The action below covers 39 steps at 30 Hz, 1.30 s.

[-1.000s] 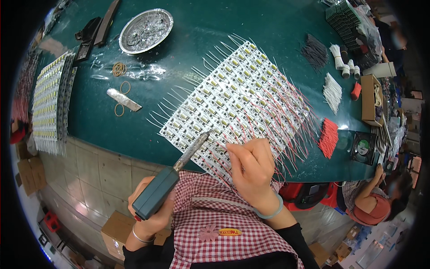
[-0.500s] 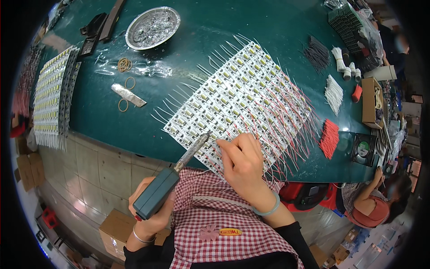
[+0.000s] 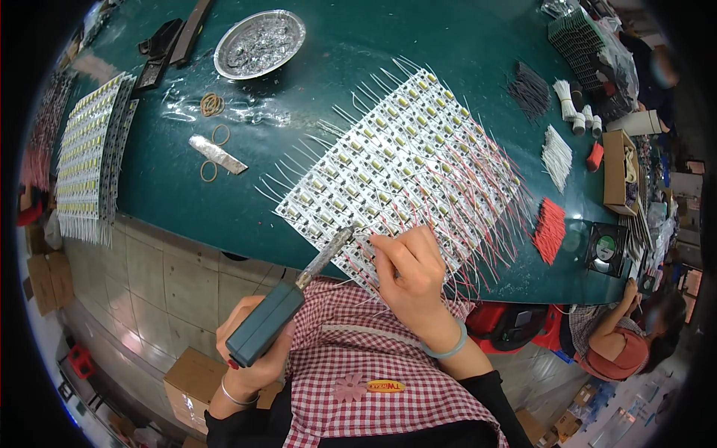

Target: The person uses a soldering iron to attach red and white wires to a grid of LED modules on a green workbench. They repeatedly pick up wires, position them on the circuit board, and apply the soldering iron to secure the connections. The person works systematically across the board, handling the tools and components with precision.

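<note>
My left hand [image 3: 252, 345] is closed round the dark green handle of a soldering iron [image 3: 267, 322]. Its metal barrel points up and right, with the tip over the near-left part of a white circuit board panel [image 3: 373, 153]. That panel carries rows of yellow components, white wires along its far-left edge and many red and white wires across its right side. Just right of the iron's tip, my right hand [image 3: 414, 278] is closed in a pinch low over the panel, on what looks like a thin wire; the fingers hide most of it.
A metal bowl [image 3: 260, 45], rubber bands [image 3: 212, 104] and a silvery strip [image 3: 217, 154] lie on the green table. More panels [image 3: 88, 160] stand at left. Black [image 3: 529, 91], white [image 3: 556, 158] and red wire bundles [image 3: 549, 231] lie at right, near a seated person [image 3: 624, 332].
Both hands have shifted slightly to the right, along with the iron. The tip now sits a little lower over the panel. The table's things appear slightly shifted in the picture.
</note>
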Available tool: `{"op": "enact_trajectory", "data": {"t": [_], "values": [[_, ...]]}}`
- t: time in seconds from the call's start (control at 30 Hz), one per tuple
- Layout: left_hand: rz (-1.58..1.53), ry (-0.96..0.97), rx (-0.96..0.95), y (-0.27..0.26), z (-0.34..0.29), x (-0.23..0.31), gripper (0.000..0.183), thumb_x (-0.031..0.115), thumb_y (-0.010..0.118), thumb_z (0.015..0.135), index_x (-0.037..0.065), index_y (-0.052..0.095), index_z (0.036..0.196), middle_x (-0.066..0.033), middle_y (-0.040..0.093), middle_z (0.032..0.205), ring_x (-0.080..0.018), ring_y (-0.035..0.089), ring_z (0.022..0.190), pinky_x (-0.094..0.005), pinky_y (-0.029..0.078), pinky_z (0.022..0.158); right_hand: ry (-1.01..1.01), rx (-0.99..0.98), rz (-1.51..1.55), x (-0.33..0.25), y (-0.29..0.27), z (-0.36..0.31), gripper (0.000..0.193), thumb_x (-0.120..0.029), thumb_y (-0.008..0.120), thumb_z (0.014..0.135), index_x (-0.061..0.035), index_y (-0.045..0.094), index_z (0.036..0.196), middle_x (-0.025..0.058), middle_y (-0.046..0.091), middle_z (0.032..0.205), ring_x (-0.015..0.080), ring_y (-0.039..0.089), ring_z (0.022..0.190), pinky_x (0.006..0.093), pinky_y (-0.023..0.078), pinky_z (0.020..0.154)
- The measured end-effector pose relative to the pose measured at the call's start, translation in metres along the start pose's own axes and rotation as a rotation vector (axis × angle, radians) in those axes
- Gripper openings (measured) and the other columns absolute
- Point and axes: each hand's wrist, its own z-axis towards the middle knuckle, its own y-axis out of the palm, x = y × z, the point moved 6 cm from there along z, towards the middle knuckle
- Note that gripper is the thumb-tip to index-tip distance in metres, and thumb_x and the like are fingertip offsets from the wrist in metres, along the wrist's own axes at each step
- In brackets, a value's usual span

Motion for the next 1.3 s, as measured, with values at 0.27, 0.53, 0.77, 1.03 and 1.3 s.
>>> {"op": "enact_trajectory", "data": {"t": [0.27,0.53,0.77,1.03,1.3], "values": [[-0.026,-0.016,-0.078,0.005,0.005,0.005,0.023,-0.006,0.074,0.068,-0.006,0.07,0.091,-0.0161,0.07,0.091,-0.027,0.07,0.079,-0.0321,0.055,0.067,-0.004,-0.015,-0.021,0.0,0.003,0.001,0.024,0.005,0.07,0.074,-0.005,0.068,0.095,0.0061,0.048,0.075,0.0248,0.05,0.069,0.0377,0.039,0.063],[-0.012,0.062,-0.108,0.01,0.006,0.0,0.023,0.001,0.075,0.073,-0.003,0.069,0.095,-0.0114,0.065,0.088,-0.0204,0.064,0.073,-0.0286,0.05,0.063,0.001,-0.021,-0.029,0.0,0.003,0.001,0.022,0.004,0.07,0.074,-0.004,0.068,0.095,0.0068,0.047,0.076,0.0252,0.05,0.07,0.038,0.04,0.063],[0.011,0.035,-0.108,0.009,0.006,0.001,0.019,-0.003,0.073,0.067,-0.004,0.068,0.084,-0.0123,0.064,0.081,-0.025,0.064,0.069,-0.0311,0.05,0.059,-0.006,-0.025,-0.038,0.0,0.004,0.0,0.022,0.004,0.07,0.074,-0.0034,0.068,0.095,0.0071,0.047,0.076,0.0254,0.051,0.07,0.0381,0.04,0.064],[0.022,0.061,-0.085,0.005,0.008,0.008,0.02,-0.006,0.072,0.064,-0.005,0.068,0.084,-0.015,0.067,0.085,-0.0275,0.068,0.073,-0.032,0.054,0.062,-0.003,-0.022,-0.037,0.0,0.003,0.001,0.021,0.004,0.07,0.074,-0.0034,0.068,0.094,0.007,0.048,0.075,0.0254,0.051,0.07,0.0382,0.041,0.064],[0.013,0.032,-0.108,0.009,0.003,-0.001,0.02,0.003,0.076,0.075,-0.003,0.068,0.092,-0.0123,0.065,0.09,-0.0221,0.064,0.07,-0.0288,0.049,0.059,0.009,-0.018,-0.009,0.001,0.003,0.001,0.021,0.005,0.07,0.075,-0.0032,0.069,0.094,0.007,0.048,0.075,0.0254,0.051,0.071,0.0379,0.041,0.063]]}}
